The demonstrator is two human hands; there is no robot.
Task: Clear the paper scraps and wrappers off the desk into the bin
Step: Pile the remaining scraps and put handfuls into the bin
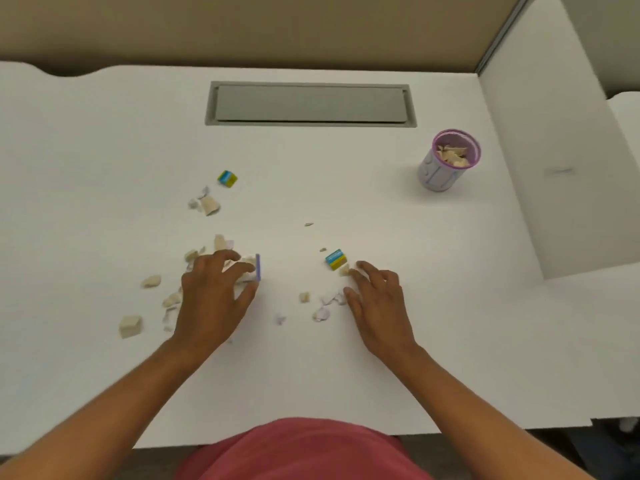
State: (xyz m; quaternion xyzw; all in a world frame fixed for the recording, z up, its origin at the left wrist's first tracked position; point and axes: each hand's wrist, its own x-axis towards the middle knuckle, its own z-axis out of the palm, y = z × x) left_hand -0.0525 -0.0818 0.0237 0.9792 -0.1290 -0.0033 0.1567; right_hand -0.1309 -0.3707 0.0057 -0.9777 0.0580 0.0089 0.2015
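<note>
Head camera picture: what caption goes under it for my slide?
Both hands gather paper scraps on the desk, bin waiting.

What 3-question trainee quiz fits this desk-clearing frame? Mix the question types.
1. True or false: the purple bin already holds paper scraps.
2. Multiple choice: the left hand is
A. resting flat on bare desk
B. gripping a bunch of scraps with a purple-edged piece
C. holding the bin
3. Fill in: the right hand has its fingers spread over scraps just below a blue, yellow and green ____.

Key
1. True
2. B
3. block, wrapped; a second one lies farther back on the desk.
</note>
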